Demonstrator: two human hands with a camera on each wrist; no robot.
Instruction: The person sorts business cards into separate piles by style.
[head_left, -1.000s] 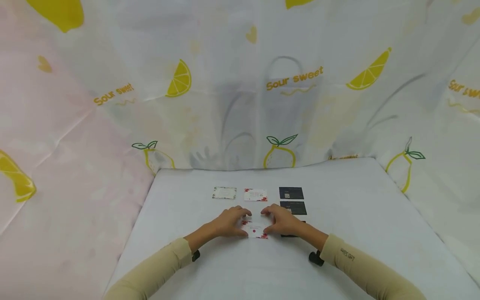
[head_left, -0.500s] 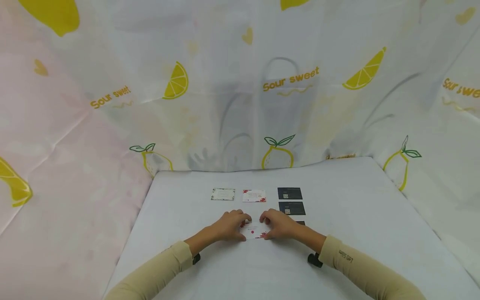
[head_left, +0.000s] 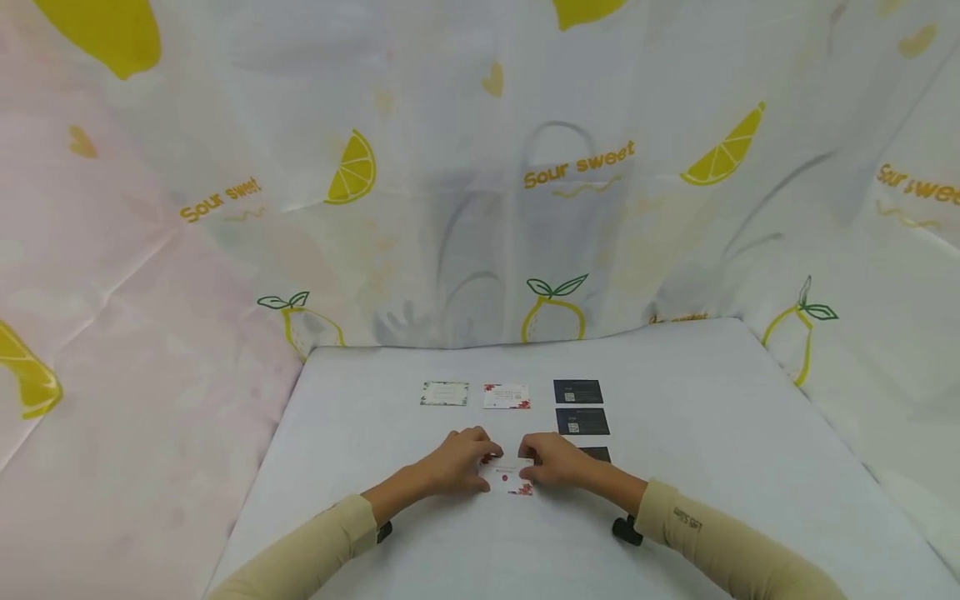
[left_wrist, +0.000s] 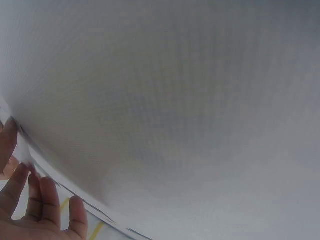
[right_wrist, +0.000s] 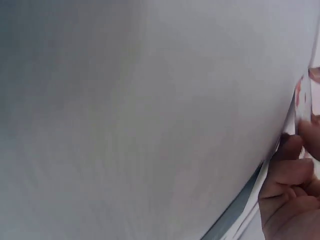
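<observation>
A white business card with red floral corners and a red dot (head_left: 506, 477) is between my two hands, close over the white table in the head view. At its left edge, my left hand (head_left: 456, 463) holds it with thumb and forefinger. My right hand (head_left: 553, 460) pinches its right edge, fingers curled. In the right wrist view, the card (right_wrist: 300, 97) shows edge-on, with the curled right hand (right_wrist: 292, 185) below it. The left wrist view catches the spread fingers of the left hand (left_wrist: 42, 205) low at the table surface.
Behind the hands lie a leafy-bordered card (head_left: 444, 393) and a red-flowered card (head_left: 507, 396). To their right, dark cards form a column: a far one (head_left: 578, 392), a middle one (head_left: 582, 422) and a near one (head_left: 596, 454) partly hidden by the right hand. A lemon-print curtain (head_left: 480, 250) backs the table.
The card between my hands has moved slightly toward me, both hands with it. The right fingers have closed in on its edge. The other cards keep their places; the head view has shifted a little.
</observation>
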